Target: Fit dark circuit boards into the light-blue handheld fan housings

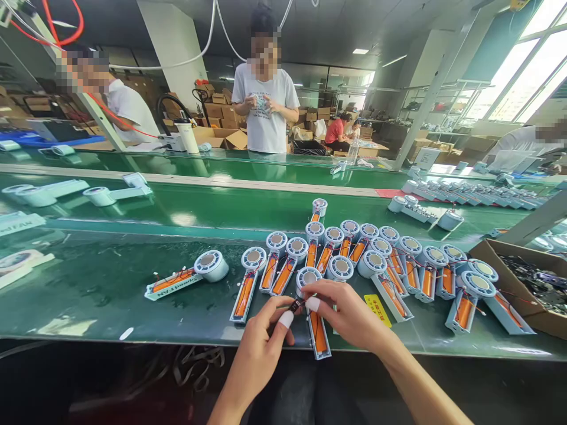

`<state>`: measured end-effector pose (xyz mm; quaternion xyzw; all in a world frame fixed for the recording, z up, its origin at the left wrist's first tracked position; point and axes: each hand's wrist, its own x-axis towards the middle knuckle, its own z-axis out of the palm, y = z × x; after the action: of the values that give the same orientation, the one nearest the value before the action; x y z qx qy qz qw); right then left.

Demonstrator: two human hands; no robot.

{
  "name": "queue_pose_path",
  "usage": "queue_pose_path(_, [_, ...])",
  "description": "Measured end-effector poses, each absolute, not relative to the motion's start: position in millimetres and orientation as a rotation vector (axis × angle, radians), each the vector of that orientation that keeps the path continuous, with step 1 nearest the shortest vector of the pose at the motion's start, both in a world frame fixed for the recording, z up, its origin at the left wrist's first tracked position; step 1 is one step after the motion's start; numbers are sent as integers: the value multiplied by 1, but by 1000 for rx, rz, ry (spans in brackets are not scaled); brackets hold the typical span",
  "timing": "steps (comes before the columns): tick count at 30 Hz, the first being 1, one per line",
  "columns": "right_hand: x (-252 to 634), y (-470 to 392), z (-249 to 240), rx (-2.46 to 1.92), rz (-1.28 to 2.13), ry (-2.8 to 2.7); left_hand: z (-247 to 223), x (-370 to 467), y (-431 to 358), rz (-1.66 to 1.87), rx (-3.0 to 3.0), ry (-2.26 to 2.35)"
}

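Note:
My left hand (266,336) pinches a small dark circuit board (295,306) between thumb and fingers. Close against it, my right hand (341,310) has thumb and forefinger pressed together on a thin wire at the board's edge; the very tips hide its end. Both thumbs wear white covers. Under the hands lies a light blue handheld fan body (319,342), its open handle showing an orange battery (317,330). Several like fan bodies crowd behind and to the right, round heads away from me. Another fan body (211,267) lies apart on the left, its handle pointing left.
A cardboard box (500,265) of dark small parts stands at the right. By my right hand lies a yellow card (377,310). Beyond runs a green conveyor belt (248,203) carrying fan bodies. A person (266,106) stands across it; others are at both sides.

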<state>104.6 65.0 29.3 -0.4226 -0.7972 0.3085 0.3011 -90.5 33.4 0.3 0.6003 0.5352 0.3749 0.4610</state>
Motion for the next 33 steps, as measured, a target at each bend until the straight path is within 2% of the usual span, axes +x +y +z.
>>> queue_pose_path(6, [110,48,31,-1171,472,-2460,-3,-93,24,831,1626,1421])
queue_pose_path(8, [107,48,27,-1161,450,-2485,-5,-93,23,800,1663,1432])
queue_pose_path(15, [98,62,0,-1199,1075,-1641,-12,-90,24,750,2013,1552])
queue_pose_path(17, [95,63,-2,-1215,1153,-1507,-11,-89,22,654,2139,1628])
queue_pose_path(20, [90,61,0,-1230,946,-1633,-9,-89,21,587,2189,1658])
queue_pose_path(25, [82,57,0,-1161,454,-1930,-13,-86,23,865,1939,1609])
queue_pose_path(33, [77,55,20,-1322,401,-2209,-16,-79,26,1039,1803,1672])
